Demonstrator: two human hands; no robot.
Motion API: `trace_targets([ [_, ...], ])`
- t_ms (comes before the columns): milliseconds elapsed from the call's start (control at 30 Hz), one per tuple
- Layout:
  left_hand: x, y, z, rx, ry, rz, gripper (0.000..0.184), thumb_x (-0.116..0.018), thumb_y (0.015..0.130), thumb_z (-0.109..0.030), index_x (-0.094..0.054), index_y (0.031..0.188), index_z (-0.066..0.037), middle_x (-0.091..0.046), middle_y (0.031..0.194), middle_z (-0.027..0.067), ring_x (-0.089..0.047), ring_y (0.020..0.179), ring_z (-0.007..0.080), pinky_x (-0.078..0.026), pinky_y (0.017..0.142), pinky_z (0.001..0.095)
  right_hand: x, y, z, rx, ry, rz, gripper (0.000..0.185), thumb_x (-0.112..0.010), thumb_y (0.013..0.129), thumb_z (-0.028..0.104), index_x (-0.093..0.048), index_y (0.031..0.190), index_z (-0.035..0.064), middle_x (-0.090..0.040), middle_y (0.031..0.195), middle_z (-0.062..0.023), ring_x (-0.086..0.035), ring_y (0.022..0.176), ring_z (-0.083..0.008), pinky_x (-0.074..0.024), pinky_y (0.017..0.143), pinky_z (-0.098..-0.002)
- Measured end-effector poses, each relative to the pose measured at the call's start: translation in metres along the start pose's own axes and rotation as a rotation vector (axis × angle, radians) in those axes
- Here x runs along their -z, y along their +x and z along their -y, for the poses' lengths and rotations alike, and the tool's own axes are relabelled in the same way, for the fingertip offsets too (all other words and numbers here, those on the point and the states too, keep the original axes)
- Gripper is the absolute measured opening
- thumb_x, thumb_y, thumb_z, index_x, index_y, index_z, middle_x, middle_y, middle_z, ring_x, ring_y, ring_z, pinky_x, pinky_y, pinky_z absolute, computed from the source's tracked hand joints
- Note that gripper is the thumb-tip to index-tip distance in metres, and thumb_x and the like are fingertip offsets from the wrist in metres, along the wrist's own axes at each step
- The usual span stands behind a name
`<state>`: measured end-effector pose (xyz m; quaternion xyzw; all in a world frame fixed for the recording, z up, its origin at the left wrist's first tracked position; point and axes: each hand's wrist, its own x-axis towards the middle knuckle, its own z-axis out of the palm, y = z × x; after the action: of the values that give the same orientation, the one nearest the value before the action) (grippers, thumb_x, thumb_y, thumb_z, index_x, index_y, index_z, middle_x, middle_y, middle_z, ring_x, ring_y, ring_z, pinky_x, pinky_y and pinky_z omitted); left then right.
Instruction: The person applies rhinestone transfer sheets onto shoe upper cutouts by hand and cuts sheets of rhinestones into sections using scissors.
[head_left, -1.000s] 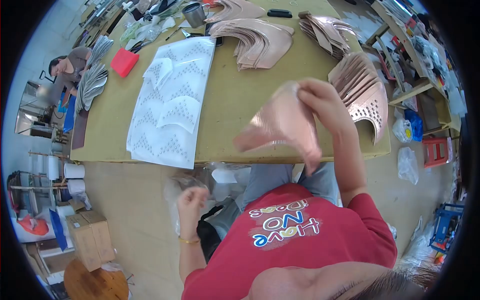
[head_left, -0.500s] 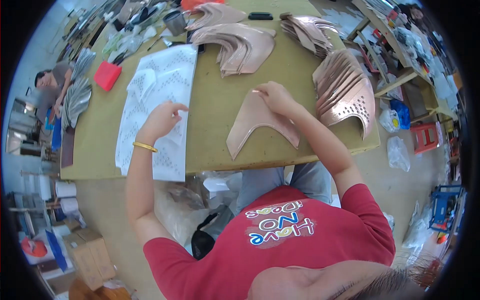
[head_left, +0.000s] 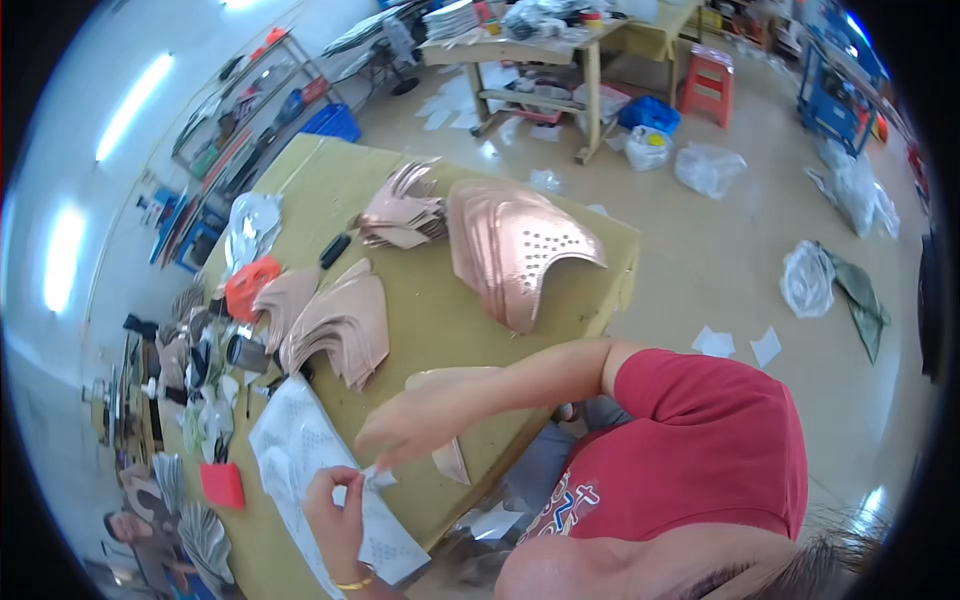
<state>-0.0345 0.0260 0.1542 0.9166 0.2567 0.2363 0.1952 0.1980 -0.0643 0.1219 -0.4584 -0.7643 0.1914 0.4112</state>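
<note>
Small white piece (head_left: pixel 380 479) is showing between the fingertips of the two hands, over the near part of a long white dotted sheet (head_left: pixel 288 425) that is lying on one mustard-coloured table (head_left: pixel 415 325). One left hand (head_left: pixel 333 508) is curling its thumb and fingers at the piece's edge, a single yellow bangle (head_left: pixel 353 582) circling its wrist; one right hand (head_left: pixel 400 430) is reaching across from the other side, its blurred fingers pointing down at the piece. Whether either hand is pinching it, I cannot tell.

One lone copper-coloured cutout (head_left: pixel 453 462) is lying flat just beside the sheet, the right forearm partly covering it. Farther out, four stacks of copper-coloured cutouts are resting on the table: a large curved one (head_left: pixel 335 330), a smaller one (head_left: pixel 283 300) next to it, a fanned one (head_left: pixel 405 212) and one with dark dots (head_left: pixel 515 250) on its top piece.

One black oblong case (head_left: pixel 335 250), one orange-red plastic bag (head_left: pixel 252 288), one metal mug (head_left: pixel 246 352) and one red pouch (head_left: pixel 221 484) are sitting around the stacks and sheet. At lower left, one other person (head_left: pixel 150 535) is bending beside two silvery fanned stacks (head_left: pixel 204 540). One red stool (head_left: pixel 708 88) is standing on the floor beyond, and two white scraps (head_left: pixel 714 342) are lying near the table's right side.
</note>
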Motion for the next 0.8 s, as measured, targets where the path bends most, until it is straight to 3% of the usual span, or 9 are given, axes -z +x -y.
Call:
trace_targets([
  [67, -0.013, -0.001, -0.028, 0.027, -0.071, -0.082, 0.008, -0.069, 0.081, 0.000, -0.061, 0.082, 0.001, -0.062, 0.076, 0.0095, -0.060, 0.069, 0.0195, -0.047, 0.066, 0.0300, 0.008, -0.009, 0.027, 0.050, 0.052, -0.041, 0.026, -0.060, 0.087, 0.021, -0.065, 0.099, -0.0017, -0.067, 0.090, -0.0200, -0.065, 0.088, -0.0367, -0.0511, 0.075, -0.0448],
  [167, -0.028, -0.006, -0.045, 0.073, -0.168, -0.171, 0.008, -0.069, 0.083, 0.000, -0.061, 0.084, 0.001, -0.062, 0.076, 0.0081, -0.059, 0.068, 0.0157, -0.046, 0.064, 0.0271, 0.027, -0.020, 0.041, -0.042, -0.163, 0.059, 0.025, -0.053, 0.095, 0.033, -0.066, 0.103, 0.0135, -0.068, 0.090, -0.0049, -0.067, 0.087, -0.0269, -0.0522, 0.069, -0.0444],
  [233, -0.041, -0.012, -0.047, 0.105, -0.260, -0.190, 0.008, -0.069, 0.083, 0.000, -0.062, 0.086, 0.001, -0.062, 0.077, 0.0078, -0.058, 0.069, 0.0145, -0.046, 0.064, 0.0264, 0.027, -0.029, 0.040, -0.025, -0.143, -0.011, 0.021, -0.056, 0.092, 0.030, -0.067, 0.096, 0.0127, -0.067, 0.084, -0.0049, -0.066, 0.080, -0.0293, -0.0511, 0.069, -0.0442],
  [333, -0.053, -0.019, -0.062, 0.234, -0.652, -0.275, 0.007, -0.069, 0.084, 0.001, -0.065, 0.089, 0.000, -0.063, 0.079, 0.0081, -0.059, 0.071, 0.0163, -0.046, 0.064, 0.0264, 0.022, -0.042, 0.033, 0.030, -0.127, -0.109, 0.015, -0.061, 0.088, 0.025, -0.068, 0.090, 0.0120, -0.065, 0.078, -0.0068, -0.062, 0.072, -0.0324, -0.0492, 0.069, -0.0441],
  [467, -0.059, -0.026, -0.068, -0.233, 0.028, -0.356, 0.011, -0.071, 0.082, 0.000, -0.068, 0.093, 0.001, -0.062, 0.080, 0.0094, -0.059, 0.071, 0.0220, -0.048, 0.066, 0.0302, 0.018, -0.049, 0.026, 0.079, -0.166, -0.172, 0.013, -0.064, 0.084, 0.019, -0.070, 0.088, 0.0084, -0.068, 0.082, -0.0118, -0.065, 0.076, -0.0339, -0.0511, 0.069, -0.0443],
  [567, -0.058, -0.023, -0.081, -0.498, 0.398, -0.451, 0.018, -0.076, 0.077, -0.002, -0.069, 0.094, -0.002, -0.063, 0.079, 0.0104, -0.058, 0.069, 0.0279, -0.050, 0.062, 0.0357, 0.008, -0.049, 0.009, 0.172, -0.121, -0.259, 0.012, -0.068, 0.080, 0.019, -0.071, 0.088, 0.0104, -0.068, 0.082, -0.0076, -0.065, 0.072, -0.0308, -0.0506, 0.064, -0.0407],
  [667, -0.056, -0.026, -0.082, -0.502, 0.482, -0.430, 0.020, -0.078, 0.075, -0.004, -0.069, 0.093, -0.003, -0.063, 0.079, 0.0084, -0.057, 0.067, 0.0258, -0.048, 0.056, 0.0345, 0.005, -0.060, 0.019, -0.091, 0.058, -0.127, 0.011, -0.070, 0.078, 0.017, -0.071, 0.088, 0.0121, -0.067, 0.082, -0.0042, -0.064, 0.069, -0.0279, -0.0493, 0.060, -0.0376],
  [767, -0.054, -0.029, -0.080, -0.315, 0.166, -0.306, 0.020, -0.080, 0.074, -0.008, -0.066, 0.088, -0.003, -0.061, 0.076, 0.0076, -0.057, 0.066, 0.0241, -0.047, 0.052, 0.0323, 0.004, -0.060, 0.011, 0.175, 0.008, -0.111, 0.019, -0.070, 0.077, 0.006, -0.068, 0.096, 0.0057, -0.066, 0.093, -0.0117, -0.066, 0.072, -0.0290, -0.0519, 0.060, -0.0340],
  [800, -0.056, -0.033, -0.075, -0.161, 0.000, -0.218, 0.023, -0.082, 0.075, -0.014, -0.062, 0.084, -0.007, -0.058, 0.073, 0.0021, -0.057, 0.063, 0.0156, -0.044, 0.051, 0.0282, 0.004, -0.059, 0.007, 0.277, -0.032, -0.123, 0.021, -0.071, 0.076, 0.005, -0.068, 0.097, 0.0045, -0.065, 0.095, -0.0133, -0.066, 0.074, -0.0288, -0.0528, 0.061, -0.0335],
])
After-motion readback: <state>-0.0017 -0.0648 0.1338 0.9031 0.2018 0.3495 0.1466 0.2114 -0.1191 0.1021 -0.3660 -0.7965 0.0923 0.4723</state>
